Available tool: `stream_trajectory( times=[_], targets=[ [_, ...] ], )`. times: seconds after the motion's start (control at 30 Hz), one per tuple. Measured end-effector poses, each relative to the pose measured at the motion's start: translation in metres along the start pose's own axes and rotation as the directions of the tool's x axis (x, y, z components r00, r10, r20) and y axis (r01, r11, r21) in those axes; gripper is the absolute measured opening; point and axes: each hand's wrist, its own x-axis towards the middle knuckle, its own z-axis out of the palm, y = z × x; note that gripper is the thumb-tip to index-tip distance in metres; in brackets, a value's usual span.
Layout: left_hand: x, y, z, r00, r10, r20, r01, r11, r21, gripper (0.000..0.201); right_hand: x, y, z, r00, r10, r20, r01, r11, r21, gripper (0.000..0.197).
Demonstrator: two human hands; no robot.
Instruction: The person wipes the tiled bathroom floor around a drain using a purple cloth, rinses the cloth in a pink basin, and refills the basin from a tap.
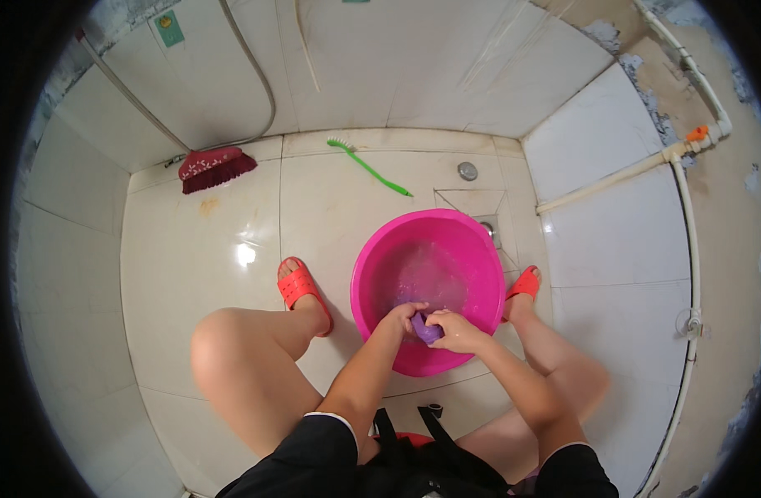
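A round pink basin stands on the floor between my feet, with cloudy water in it. Over its near half my two hands are close together. A wet purple cloth is bunched between them. My left hand has its fingers closed on the cloth's left side. On the right side, my right hand grips the same cloth with bent fingers. Part of the purple cloth seems to trail into the water beside my left hand; its full shape is hidden.
Beyond the basin lies a green long-handled brush. A dark red broom leans at the far left wall. A round metal cap and a floor drain are at the far right. White pipes run along the right wall. My feet wear red slippers.
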Motion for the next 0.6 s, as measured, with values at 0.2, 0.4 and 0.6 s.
stream_trajectory(
  times=[0.2, 0.4, 0.6],
  targets=[
    [-0.003, -0.008, 0.005, 0.983, 0.051, 0.174, -0.008, 0.971, -0.240, 0.028, -0.030, 0.010, -0.029, 0.890, 0.308, -0.336, 0.163, 0.473, 0.866, 0.029],
    [-0.102, -0.036, 0.068, 0.903, 0.300, 0.309, -0.368, 0.909, 0.195, 0.044, -0.005, 0.034, -0.007, 0.835, 0.522, -0.173, 0.269, -0.113, 0.956, 0.032],
    [-0.130, -0.041, 0.056, 0.901, 0.168, 0.400, -0.300, 0.907, 0.294, 0.048, -0.002, -0.002, -0.016, 0.985, 0.171, 0.011, 0.050, -0.348, 0.936, 0.041]
  ],
)
